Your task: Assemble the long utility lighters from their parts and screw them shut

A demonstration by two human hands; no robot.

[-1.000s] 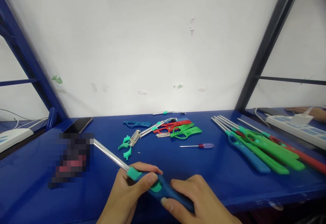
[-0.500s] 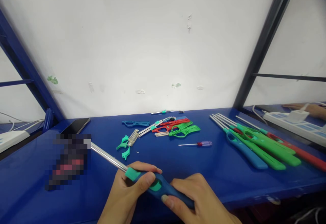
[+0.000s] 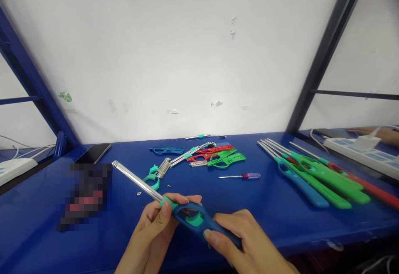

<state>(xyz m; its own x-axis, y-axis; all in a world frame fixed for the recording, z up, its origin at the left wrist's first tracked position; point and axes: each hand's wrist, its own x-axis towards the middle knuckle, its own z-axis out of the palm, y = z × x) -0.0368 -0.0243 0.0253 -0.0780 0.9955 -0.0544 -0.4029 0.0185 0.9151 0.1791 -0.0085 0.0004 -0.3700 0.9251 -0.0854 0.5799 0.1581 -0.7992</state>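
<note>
Both hands hold one long-necked gas lighter [image 3: 199, 215] with a blue handle, a teal trigger and collar, and a silver metal tube pointing up and left. My left hand [image 3: 162, 220] is closed around the collar, its thumb on top where the tube meets the handle. My right hand [image 3: 240, 236] grips the rear of the blue handle, thumb above and fingers behind. Beyond the tube lie teal trigger pieces [image 3: 152, 175] and a clear plastic fuel tank [image 3: 163, 167]. A screwdriver [image 3: 249, 175] with a purple and red handle rests farther right.
Several whole lighters [image 3: 314, 174] in blue, green and red lie at the right. Red and green handle shells [image 3: 226, 157] are piled at the back, beside a blue half shell [image 3: 166, 151]. A phone [image 3: 93, 153] lies back left; a power strip [image 3: 358, 155] is far right.
My left thumb has moved off the trigger opening up to the collar, leaving the opening and teal trigger showing. The lighter has turned slightly and shifted a little right. Its tube tip is now visible.
</note>
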